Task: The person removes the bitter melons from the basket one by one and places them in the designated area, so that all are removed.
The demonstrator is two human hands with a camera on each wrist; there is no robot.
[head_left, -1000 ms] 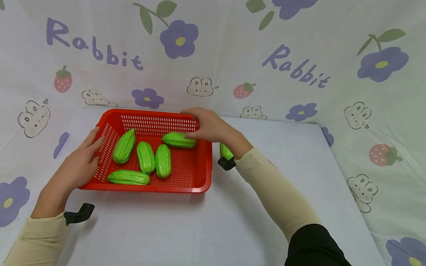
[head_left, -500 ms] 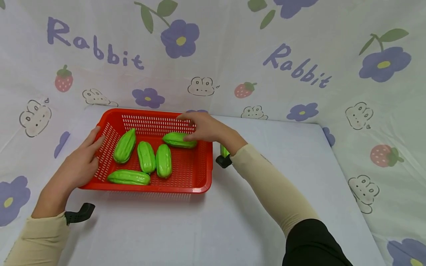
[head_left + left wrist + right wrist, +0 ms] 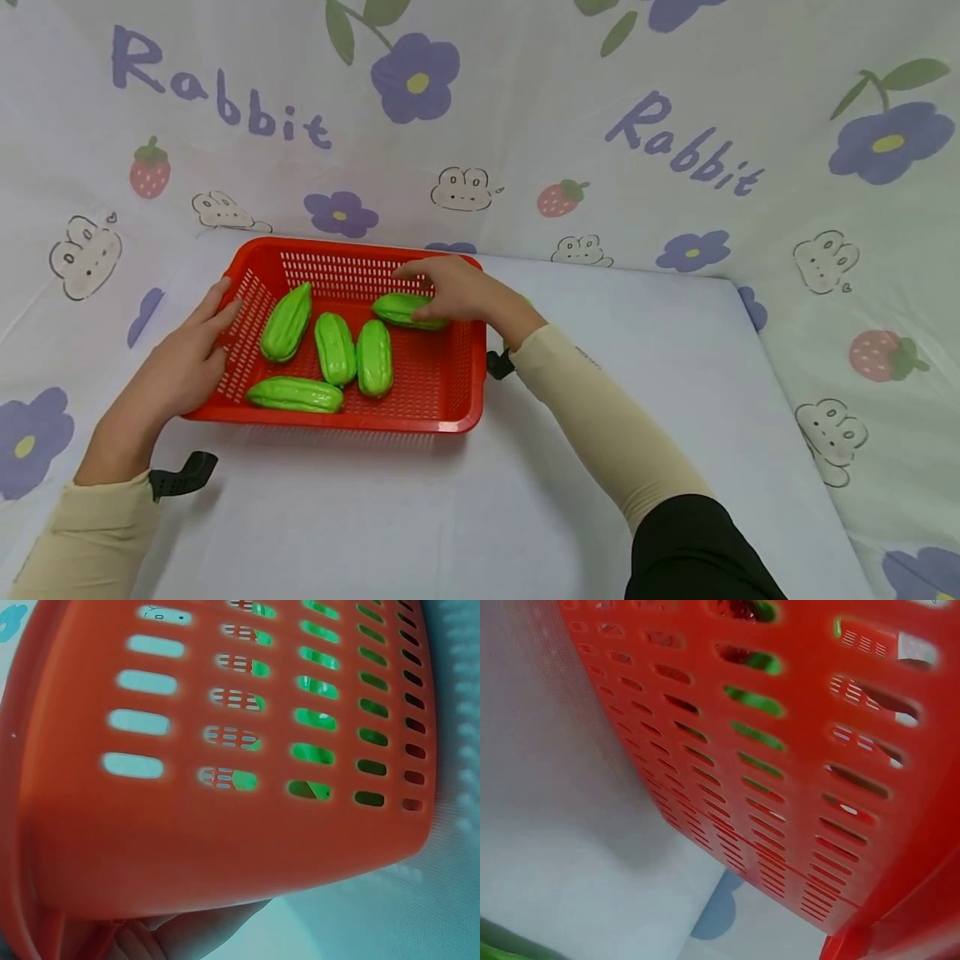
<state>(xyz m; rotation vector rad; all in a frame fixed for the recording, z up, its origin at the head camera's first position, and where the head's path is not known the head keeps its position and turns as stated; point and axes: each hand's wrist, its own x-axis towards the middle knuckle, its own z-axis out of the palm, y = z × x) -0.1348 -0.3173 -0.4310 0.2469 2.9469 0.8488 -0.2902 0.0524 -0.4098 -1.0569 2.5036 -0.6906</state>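
A red slotted plastic basket (image 3: 330, 419) stands on the white table, and several glossy, ridged green gourds (image 3: 335, 350) lie in it. My left hand (image 3: 187, 362) grips its left rim; in the left wrist view some fingers (image 3: 199, 934) show below the basket's wall (image 3: 172, 855). My right hand (image 3: 468, 287) hovers over the back right corner, thumb and fingers spread apart. Its thumb is at the back right gourd (image 3: 393, 308), and whether it touches cannot be told. The right wrist view shows only the basket's outer side (image 3: 802, 772).
Another green thing (image 3: 510, 951) lies on the table right of the basket, mostly hidden by my right arm in the head view. A printed cloth (image 3: 510, 117) hangs behind and along the sides. White tabletop (image 3: 637, 333) extends to the right and front.
My right hand has drawn slightly left along the basket's back right corner, its fingers coming off the back rim. The head view has shifted a little. My left hand stays on the rim.
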